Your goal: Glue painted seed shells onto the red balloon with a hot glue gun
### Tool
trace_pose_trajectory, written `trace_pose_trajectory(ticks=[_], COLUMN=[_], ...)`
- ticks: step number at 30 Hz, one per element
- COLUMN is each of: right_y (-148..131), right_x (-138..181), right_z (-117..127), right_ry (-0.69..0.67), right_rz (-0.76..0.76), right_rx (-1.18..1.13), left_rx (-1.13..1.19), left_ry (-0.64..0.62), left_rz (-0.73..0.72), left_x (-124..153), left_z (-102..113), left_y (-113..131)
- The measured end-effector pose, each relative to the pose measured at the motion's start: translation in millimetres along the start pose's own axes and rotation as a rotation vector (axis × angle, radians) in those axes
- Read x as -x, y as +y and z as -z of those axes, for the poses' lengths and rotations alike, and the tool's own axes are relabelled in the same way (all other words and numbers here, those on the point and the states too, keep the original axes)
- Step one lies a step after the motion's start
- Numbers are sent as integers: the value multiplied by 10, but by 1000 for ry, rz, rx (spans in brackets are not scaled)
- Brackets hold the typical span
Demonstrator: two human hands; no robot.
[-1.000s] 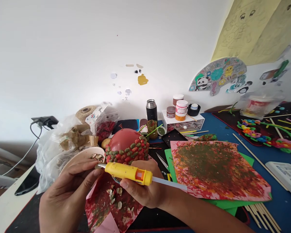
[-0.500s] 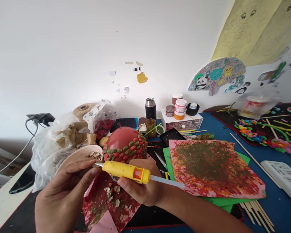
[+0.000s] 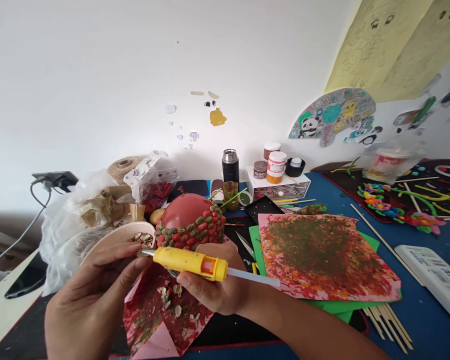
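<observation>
My right hand [image 3: 217,280] is closed around a yellow hot glue gun [image 3: 187,262], a clear glue stick [image 3: 253,276] poking out of its back end. The metal nozzle points left, at the fingertips of my left hand [image 3: 93,290]. Thumb and fingers there pinch a small pistachio shell [image 3: 143,253], mostly hidden, touching or very near the nozzle. Behind the gun sits a red balloon [image 3: 185,212] with rows of red and green painted shells [image 3: 198,227] round its lower part. Loose shells [image 3: 177,300] lie on paint-smeared pink paper [image 3: 150,320] below my hands.
Left of the balloon stands a bowl [image 3: 97,240] of shells beside plastic bags [image 3: 67,225]. Behind are a black flask [image 3: 230,167] and paint jars [image 3: 276,167]. Open scissors [image 3: 244,244] lie by a painted sheet [image 3: 322,255]; wooden sticks [image 3: 386,322] and a white power strip [image 3: 435,280] are right.
The whole view has shifted slightly, so everything sits a little further left. Both hands keep their grips, with the nozzle still at the left fingertips.
</observation>
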State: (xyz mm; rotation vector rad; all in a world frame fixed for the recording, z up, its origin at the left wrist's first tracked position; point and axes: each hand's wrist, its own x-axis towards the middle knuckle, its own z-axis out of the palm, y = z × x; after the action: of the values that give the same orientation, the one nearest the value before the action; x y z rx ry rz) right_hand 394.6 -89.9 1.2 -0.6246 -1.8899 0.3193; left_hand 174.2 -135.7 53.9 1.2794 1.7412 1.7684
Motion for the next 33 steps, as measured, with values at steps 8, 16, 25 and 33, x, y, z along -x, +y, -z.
trace_pose_trajectory(ticks=[8, 16, 25, 33], right_y=[16, 20, -15, 3], right_x=[8, 25, 16, 31], right_z=[-14, -33, -2, -10], right_ry=[12, 5, -1, -42], right_rz=[10, 31, 9, -9], right_rx=[-6, 31, -3, 36], left_rx=[32, 21, 33, 47], left_ry=[-8, -28, -54, -45], left_rz=[6, 1, -8, 10], left_x=[17, 12, -4, 32], left_z=[22, 32, 50, 77], left_y=[-36, -33, -107, -118])
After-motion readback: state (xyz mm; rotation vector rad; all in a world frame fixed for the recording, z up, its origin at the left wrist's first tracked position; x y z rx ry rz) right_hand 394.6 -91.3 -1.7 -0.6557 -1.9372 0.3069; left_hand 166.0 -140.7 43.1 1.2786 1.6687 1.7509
